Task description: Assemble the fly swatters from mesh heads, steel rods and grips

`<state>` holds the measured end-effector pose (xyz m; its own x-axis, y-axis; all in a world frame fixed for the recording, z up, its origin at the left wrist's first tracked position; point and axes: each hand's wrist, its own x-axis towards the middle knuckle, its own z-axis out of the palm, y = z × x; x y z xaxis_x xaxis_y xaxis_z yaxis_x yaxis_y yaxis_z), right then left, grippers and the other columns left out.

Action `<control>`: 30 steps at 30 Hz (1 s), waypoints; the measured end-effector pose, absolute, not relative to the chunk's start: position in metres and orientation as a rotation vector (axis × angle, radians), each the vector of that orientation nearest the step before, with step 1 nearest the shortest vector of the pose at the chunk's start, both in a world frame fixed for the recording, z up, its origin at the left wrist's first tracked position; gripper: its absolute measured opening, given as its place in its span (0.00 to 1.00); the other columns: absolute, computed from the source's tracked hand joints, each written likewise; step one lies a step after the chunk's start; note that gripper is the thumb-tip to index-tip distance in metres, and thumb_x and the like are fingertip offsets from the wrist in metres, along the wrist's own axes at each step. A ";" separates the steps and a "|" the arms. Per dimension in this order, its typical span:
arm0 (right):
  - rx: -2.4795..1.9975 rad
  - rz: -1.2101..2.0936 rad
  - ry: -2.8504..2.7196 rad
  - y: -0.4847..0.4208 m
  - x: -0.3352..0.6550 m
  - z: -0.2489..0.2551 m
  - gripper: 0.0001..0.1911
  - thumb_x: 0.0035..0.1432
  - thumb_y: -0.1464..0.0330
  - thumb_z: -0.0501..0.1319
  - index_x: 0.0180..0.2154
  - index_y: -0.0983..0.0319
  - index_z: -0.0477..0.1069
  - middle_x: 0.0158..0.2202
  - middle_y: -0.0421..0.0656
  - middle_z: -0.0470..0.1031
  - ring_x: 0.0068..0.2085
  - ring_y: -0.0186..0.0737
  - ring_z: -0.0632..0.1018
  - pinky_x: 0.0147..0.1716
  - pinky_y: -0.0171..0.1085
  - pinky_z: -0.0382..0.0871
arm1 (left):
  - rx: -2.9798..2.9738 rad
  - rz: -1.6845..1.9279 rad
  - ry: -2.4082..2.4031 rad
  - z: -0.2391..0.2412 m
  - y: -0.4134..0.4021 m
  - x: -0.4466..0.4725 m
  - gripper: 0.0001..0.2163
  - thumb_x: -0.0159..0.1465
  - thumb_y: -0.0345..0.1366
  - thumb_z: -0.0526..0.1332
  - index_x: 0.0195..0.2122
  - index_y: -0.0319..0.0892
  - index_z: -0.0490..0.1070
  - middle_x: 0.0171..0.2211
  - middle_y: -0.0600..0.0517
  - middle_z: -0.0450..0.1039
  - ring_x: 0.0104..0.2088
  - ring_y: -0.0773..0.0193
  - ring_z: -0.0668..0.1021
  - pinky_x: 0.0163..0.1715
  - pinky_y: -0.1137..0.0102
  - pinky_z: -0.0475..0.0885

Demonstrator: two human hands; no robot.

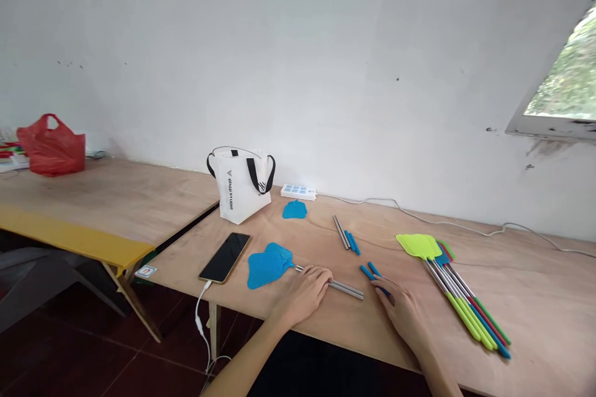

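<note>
My left hand point(310, 285) rests on the table with its fingers closed over a pair of silver metal rods point(347, 289). The rods' far ends point toward blue mesh fly swatter heads point(266, 270), which overlap just left of that hand. To the right, my right hand point(398, 307) has its fingertips bent around blue handle grips point(367, 272) lying on the table. Behind the hands lie more silver rods point(341, 232) beside short blue grips point(352, 242). Another blue swatter head point(295, 209) lies farther back.
Several fly swatters with green, blue and red handles point(470, 307) are piled at right. A phone point(225, 257) on a white cable lies at left. A white bag point(242, 192) and power strip point(298, 191) stand near the wall. A red plastic bag point(56, 146) sits on the other table.
</note>
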<state>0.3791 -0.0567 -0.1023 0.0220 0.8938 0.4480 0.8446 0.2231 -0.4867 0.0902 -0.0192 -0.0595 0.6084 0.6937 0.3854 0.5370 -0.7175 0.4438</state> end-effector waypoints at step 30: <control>-1.534 0.048 -1.917 -0.062 0.375 -0.089 0.16 0.68 0.58 0.53 0.41 0.52 0.79 0.47 0.43 0.81 0.50 0.48 0.78 0.55 0.50 0.67 | 2.449 0.814 1.043 -0.074 -0.011 0.090 0.04 0.74 0.30 0.52 0.42 0.45 0.62 0.51 0.50 0.71 0.53 0.61 0.73 0.55 0.64 0.69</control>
